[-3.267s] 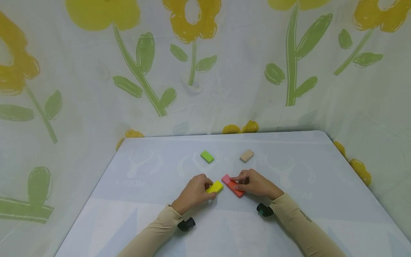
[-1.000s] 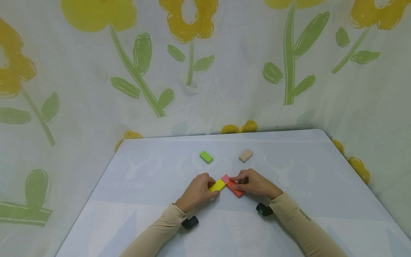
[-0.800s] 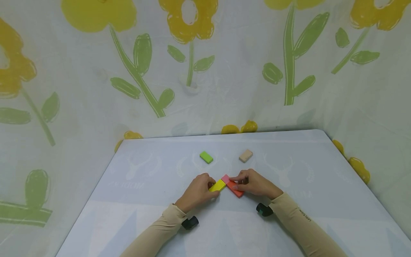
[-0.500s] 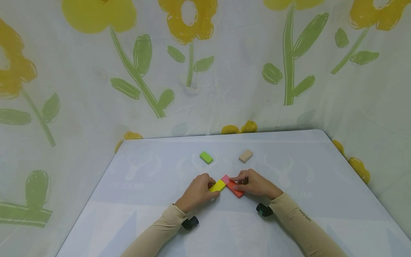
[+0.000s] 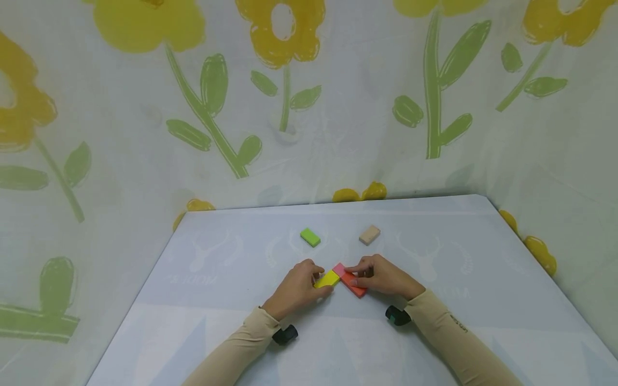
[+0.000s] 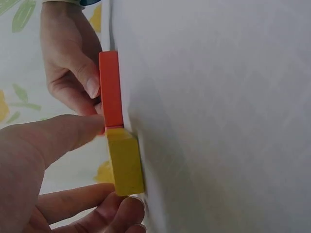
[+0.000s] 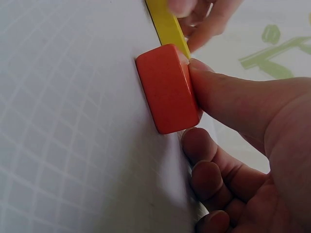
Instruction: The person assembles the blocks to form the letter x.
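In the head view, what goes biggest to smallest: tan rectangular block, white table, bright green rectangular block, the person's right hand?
1. White table
2. Right hand
3. Green block and tan block: nearly alike, unranked

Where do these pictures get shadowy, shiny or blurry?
Head view: light soft and even, no strong glare on the pale patterned tabletop; left wrist view: a soft grey shadow lies beside the yellow rectangular block; right wrist view: a broader shadow spreads below the red rectangular block, whose edges look fairly crisp, while the left hand at the top looks slightly blurred.
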Demonstrator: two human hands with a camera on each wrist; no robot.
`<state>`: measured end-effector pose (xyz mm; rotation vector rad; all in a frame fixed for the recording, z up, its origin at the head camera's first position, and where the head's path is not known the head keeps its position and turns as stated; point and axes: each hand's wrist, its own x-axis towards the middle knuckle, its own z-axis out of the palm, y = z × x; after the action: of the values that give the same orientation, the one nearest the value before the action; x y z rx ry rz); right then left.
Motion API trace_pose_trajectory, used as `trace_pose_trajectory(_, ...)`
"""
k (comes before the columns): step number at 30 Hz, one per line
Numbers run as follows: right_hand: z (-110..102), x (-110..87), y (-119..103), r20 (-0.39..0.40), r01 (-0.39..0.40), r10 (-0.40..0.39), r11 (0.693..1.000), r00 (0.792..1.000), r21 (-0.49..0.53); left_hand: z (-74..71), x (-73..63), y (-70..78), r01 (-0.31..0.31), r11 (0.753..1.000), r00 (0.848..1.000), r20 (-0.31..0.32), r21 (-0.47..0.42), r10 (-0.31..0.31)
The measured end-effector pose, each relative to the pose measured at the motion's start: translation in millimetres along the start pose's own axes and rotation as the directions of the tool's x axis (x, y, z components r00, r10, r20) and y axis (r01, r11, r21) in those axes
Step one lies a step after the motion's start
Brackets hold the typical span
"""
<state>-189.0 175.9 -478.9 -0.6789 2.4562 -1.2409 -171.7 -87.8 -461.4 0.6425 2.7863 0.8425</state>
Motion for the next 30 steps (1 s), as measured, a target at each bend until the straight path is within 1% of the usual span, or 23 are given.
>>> trace_pose_trajectory(5, 0, 0.8, 0, 0.000, 0.007, -0.007, 1.000, 1.000, 0.001, -8.9, 0.5, 1.8, 0.005, 1.000, 1.000, -0.025, -0.009, -0.005)
trace_pose_trajectory(9, 0, 0.3, 0, 0.003, -0.005, 0.005, 1.000, 1.000, -0.003, -16.9, 2.0, 4.7, -0.031, 1.000, 0.998, -0.051, -0.001, 0.031)
trace_pose_trajectory(16, 0, 1.0, 2, 0.002, -0.001, 0.001, 1.000, 1.000, -0.005, -29.2, 4.4, 12.0, -0.098, 0.995, 0.992, -0.081, 0.011, 0.099)
trace_pose_trajectory(19, 0, 1.2, 2, 0.000, 0.004, -0.004, 1.000, 1.000, -0.005, -33.1, 6.7, 12.8, -0.136, 0.991, 0.986, -0.099, 0.016, 0.137)
trace_pose_trajectory(23, 0, 0.6, 3, -0.005, 0.017, -0.017, 1.000, 1.000, 0.001, -37.9, 10.1, 13.6, -0.172, 0.985, 0.977, -0.128, 0.010, 0.172)
trace_pose_trajectory(25, 0, 0.2, 3, -0.007, 0.029, -0.029, 1.000, 1.000, 0.007, -40.3, 11.6, 14.2, -0.196, 0.981, 0.970, -0.147, 0.002, 0.194)
trace_pose_trajectory(30, 1, -0.5, 3, -0.013, 0.032, -0.032, 0.999, 0.999, 0.018, -44.0, 14.5, 16.7, -0.224, 0.974, 0.959, -0.187, -0.033, 0.214)
